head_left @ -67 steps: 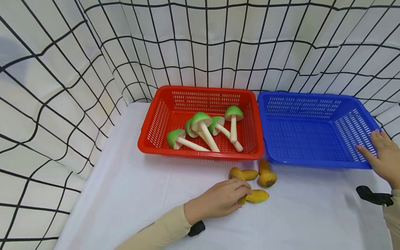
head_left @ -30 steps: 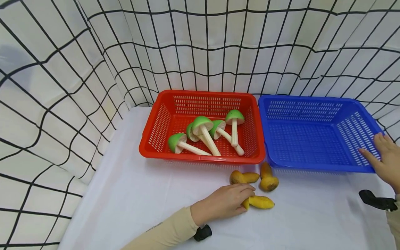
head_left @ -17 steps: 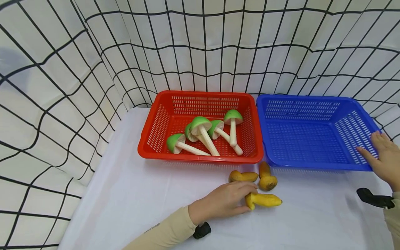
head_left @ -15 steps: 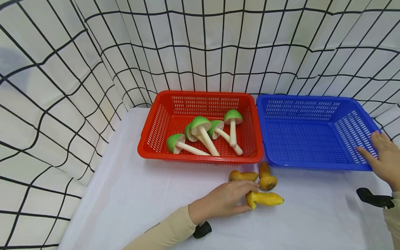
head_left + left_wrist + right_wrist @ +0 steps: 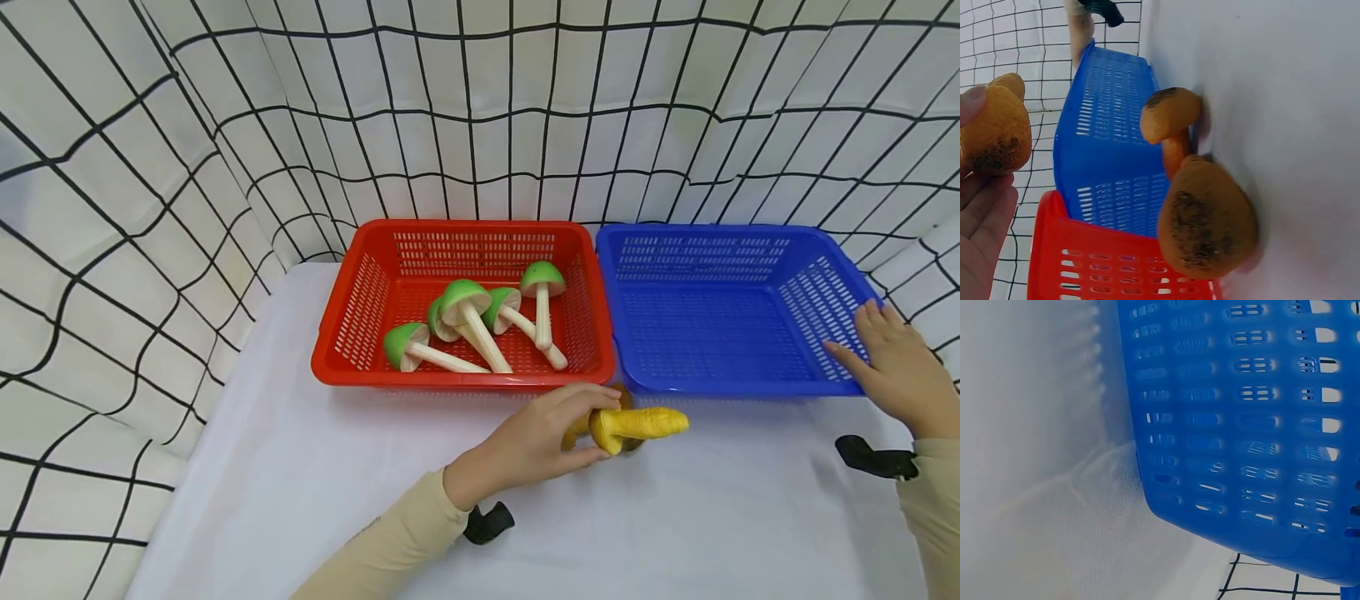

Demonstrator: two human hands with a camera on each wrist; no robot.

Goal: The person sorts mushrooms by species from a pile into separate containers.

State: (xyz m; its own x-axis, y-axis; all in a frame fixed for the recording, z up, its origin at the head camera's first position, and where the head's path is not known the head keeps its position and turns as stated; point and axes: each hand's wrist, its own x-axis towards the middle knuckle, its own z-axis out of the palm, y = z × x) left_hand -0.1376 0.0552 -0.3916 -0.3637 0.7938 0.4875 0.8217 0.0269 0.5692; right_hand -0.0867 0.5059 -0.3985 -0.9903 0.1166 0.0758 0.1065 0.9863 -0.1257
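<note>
In the head view my left hand [image 5: 536,437] pinches a yellow mushroom [image 5: 652,422] by its cap between thumb and fingers, raised over the table, stem pointing right. The left wrist view shows the dark-speckled top of that cap [image 5: 1000,134]. Two more yellow-brown mushrooms lie on the white cloth under it, one nearer the camera [image 5: 1207,225] and one beyond it [image 5: 1169,115]; the hand and held mushroom mostly cover them from above. My right hand [image 5: 903,371] rests on the right rim of the blue basket [image 5: 720,387], fingers extended and thumb toward the inside.
A red basket [image 5: 450,380] holding several green-capped mushrooms [image 5: 463,300] stands directly left of the blue one. Behind both and along the left rises a black grid wall [image 5: 495,112] backed with white sheet. The right wrist view shows the blue basket's slotted side wall [image 5: 1222,444].
My left hand has slid the yellow mushroom along the cloth, gripped its cap and lifted it up toward the baskets. The right hand stays at the blue rim; the whole view has shifted slightly.
</note>
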